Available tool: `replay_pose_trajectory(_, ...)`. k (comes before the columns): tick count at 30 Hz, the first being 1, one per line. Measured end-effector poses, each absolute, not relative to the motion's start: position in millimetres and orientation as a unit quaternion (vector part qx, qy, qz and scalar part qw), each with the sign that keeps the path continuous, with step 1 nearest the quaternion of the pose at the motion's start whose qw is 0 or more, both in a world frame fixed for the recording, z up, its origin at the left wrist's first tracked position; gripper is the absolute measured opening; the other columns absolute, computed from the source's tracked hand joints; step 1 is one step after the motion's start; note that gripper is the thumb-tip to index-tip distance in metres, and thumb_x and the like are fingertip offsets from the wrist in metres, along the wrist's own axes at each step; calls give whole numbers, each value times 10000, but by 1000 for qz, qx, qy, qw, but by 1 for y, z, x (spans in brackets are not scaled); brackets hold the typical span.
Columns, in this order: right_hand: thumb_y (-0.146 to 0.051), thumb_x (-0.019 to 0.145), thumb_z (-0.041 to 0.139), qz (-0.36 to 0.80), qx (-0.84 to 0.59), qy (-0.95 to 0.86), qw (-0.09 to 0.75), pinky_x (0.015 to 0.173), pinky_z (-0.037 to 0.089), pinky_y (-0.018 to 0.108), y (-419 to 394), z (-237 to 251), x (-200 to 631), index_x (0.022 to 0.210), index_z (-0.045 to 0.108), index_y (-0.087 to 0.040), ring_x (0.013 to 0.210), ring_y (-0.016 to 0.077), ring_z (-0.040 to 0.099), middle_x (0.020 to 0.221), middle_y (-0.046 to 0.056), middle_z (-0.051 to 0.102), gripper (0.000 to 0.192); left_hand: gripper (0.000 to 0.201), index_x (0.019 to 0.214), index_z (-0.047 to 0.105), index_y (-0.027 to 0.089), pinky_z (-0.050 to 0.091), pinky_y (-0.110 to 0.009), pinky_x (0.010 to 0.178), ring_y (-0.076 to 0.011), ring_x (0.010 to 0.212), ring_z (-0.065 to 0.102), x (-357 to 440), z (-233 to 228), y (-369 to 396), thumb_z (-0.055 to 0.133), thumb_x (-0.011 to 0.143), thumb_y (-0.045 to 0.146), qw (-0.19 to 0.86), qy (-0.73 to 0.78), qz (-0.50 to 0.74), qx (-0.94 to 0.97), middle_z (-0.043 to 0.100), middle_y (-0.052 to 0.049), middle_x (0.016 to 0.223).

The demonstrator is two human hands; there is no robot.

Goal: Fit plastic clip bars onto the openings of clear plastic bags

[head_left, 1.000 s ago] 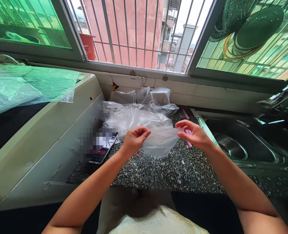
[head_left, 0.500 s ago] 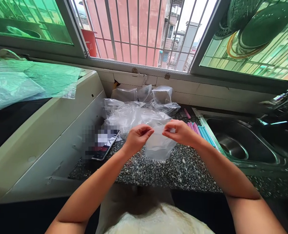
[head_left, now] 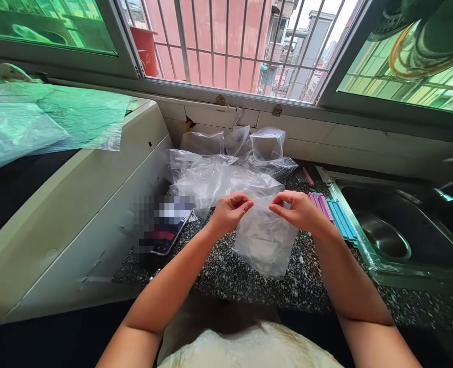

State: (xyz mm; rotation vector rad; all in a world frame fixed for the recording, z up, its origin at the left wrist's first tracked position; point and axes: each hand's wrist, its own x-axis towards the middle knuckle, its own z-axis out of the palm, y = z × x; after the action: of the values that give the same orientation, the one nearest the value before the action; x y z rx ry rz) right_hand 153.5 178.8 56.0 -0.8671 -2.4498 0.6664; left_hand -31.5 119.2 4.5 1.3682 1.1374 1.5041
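The right hand (head_left: pixel 298 210), fingers spread a second ago, now pinches the clear bag (head_left: pixel 267 250) by its upper edge; the left hand (head_left: pixel 231 212) also pinches it, so both steady it, hanging between and below them over the desk (head_left: pixel 219 276).

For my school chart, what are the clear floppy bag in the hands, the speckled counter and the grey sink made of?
Clear floppy bag: probably thin, slightly cloudy plastic; it wrinkles and looks see-through. Black-and-white speckled counter: perhaps polished stone, or imitation, given its flecks. Dark grey sink: likely smooth metal; it gleams.
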Motion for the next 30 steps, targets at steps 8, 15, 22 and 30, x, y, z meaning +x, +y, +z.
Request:
replay_pose_trajectory(8,-233,782,576,240,-312,-898,197,605,380,251,180,50,144,662,616,-159,604,99,512,628,5,611,147,225,660,573,140,344,-211,513,-80,552,417,-40,-8,116,629,705,353,432,468,569,521,475,27,578)
replay_pose_trajectory(15,-221,782,573,239,-305,-902,192,594,355,238,175,48,140,644,602,-156,583,84,483,608,-5,593,155,198,717,614,138,395,-219,565,-88,592,472,-42,-10,117,668,679,325,436,477,532,547,542,16,618)
replay_pose_trajectory(22,-241,789,570,241,-303,-905,179,595,353,241,175,44,139,648,613,-151,572,81,479,603,-2,596,173,178,611,590,139,379,-210,524,-81,571,452,-43,-11,117,651,701,280,413,467,552,553,511,20,588)
replay_pose_trajectory(30,-218,772,576,242,-310,-901,182,628,379,251,178,49,146,646,619,-155,595,92,512,618,3,614,147,189,616,579,138,370,-214,531,-84,577,449,-47,-7,116,636,698,299,420,475,545,549,501,18,599)
